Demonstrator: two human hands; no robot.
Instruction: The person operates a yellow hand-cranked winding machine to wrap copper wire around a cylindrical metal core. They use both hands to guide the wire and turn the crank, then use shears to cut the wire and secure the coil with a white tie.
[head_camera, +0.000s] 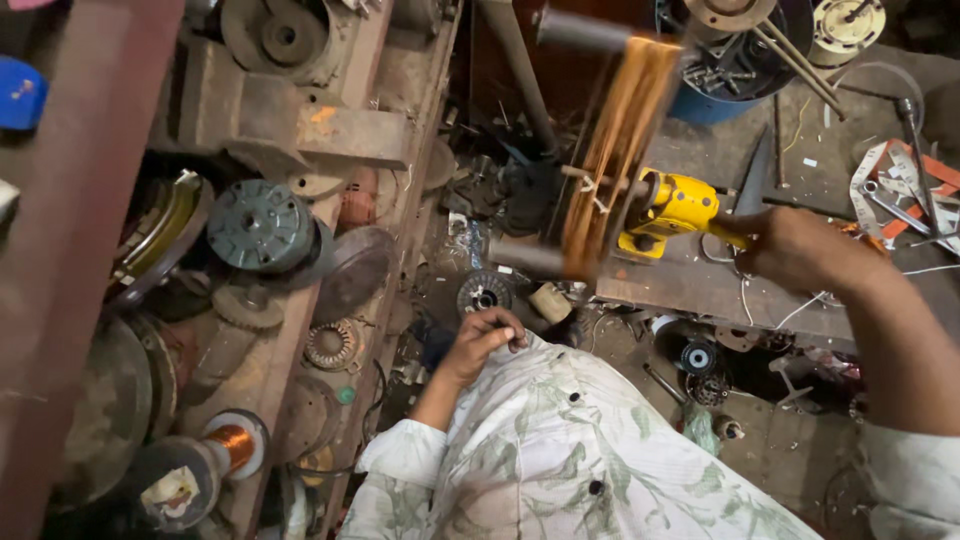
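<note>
Copper coil (612, 150) blurred | right hand (790, 245) on yellow winder (675, 212) | left hand (480, 340) closed

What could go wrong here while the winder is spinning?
The copper coil is blurred, likely spinning beside the yellow winder; the right hand at its handle sits close, so fingers could get caught. The left hand seems to pinch something thin, possibly wire, which might cut or snap. Scattered parts on the bench could snag the feed.
</note>
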